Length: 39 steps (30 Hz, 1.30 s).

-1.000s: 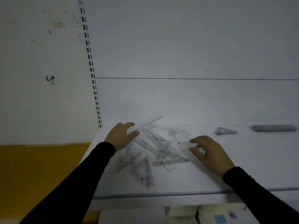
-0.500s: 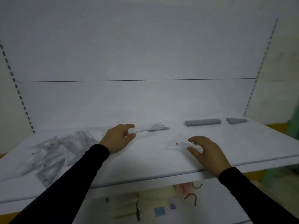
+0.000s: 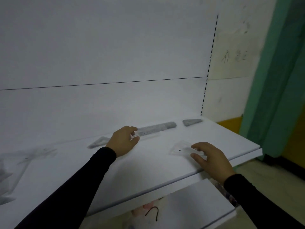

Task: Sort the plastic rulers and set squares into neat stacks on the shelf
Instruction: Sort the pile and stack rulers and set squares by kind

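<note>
- The left hand (image 3: 123,141) has its grip closed on one end of a clear plastic ruler (image 3: 146,134), thumb and fingers pinching it; the ruler reaches out to the right of that grip, low over the white shelf (image 3: 148,169).
- Just beyond the held ruler, behind and to the right of the left grip, lies a grey stack of rulers (image 3: 158,127), flat on the shelf near the back panel.
- Further right of that stack, apart from it, sits a small stack of set squares (image 3: 191,122), close to the shelf's right end.
- To the left of the left grip, touching or just behind the wrist, another set-square stack (image 3: 99,141) lies blurred on the shelf.
- The right hand (image 3: 211,160) has its grip loosely shut on a clear set square (image 3: 180,148), fingers above and thumb below its near edge; whether the piece rests on the shelf or is just off it, I cannot tell.
- Far to the left of both grips, a blurred, unsorted pile (image 3: 24,161) of clear rulers and set squares lies on the shelf.
- Both arms wear dark sleeves (image 3: 79,184).
</note>
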Tool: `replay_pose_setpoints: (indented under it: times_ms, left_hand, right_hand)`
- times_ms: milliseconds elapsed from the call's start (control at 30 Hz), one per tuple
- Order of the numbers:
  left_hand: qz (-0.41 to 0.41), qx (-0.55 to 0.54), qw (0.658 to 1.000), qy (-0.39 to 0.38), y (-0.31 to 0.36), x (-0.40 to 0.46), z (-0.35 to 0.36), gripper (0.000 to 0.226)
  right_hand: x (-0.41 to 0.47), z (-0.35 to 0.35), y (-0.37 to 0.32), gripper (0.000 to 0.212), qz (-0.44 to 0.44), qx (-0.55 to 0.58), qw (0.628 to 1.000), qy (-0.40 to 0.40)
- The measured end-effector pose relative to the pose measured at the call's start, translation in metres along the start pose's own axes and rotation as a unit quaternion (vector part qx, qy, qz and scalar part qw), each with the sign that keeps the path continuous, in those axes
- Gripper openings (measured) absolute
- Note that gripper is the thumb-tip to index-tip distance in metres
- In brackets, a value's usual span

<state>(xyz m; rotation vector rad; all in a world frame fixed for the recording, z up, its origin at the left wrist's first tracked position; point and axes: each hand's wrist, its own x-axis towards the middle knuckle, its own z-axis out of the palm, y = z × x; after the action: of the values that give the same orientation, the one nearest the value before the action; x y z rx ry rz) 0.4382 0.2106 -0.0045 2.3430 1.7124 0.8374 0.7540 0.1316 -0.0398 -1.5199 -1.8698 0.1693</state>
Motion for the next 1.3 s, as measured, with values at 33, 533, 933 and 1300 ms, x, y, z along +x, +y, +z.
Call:
replay_pose_setpoints:
  times_ms: [33,533,933,1300]
  left_hand:
    - [0.003,-0.004,1.000,0.002,0.001,0.014,0.008,0.038]
    - [-0.055,0.072,0.989,-0.119,0.002,0.146,0.079,0.047]
    - [-0.149,0.056,0.987,-0.035,0.044,0.128,0.086,0.049]
    - [-0.273,0.120,0.954,-0.032,0.129,0.073,0.147,0.077]
  right_hand:
    - [0.008,-0.002,0.008,0.022,-0.002,-0.011,1.000,-0.001]
    - [0.129,-0.003,0.100,0.026,-0.009,-0.024,0.999,-0.031]
    - [0.229,-0.005,0.187,0.030,-0.144,0.006,0.984,-0.105]
    - [0.283,0.019,0.227,0.041,-0.219,0.030,0.947,-0.232]
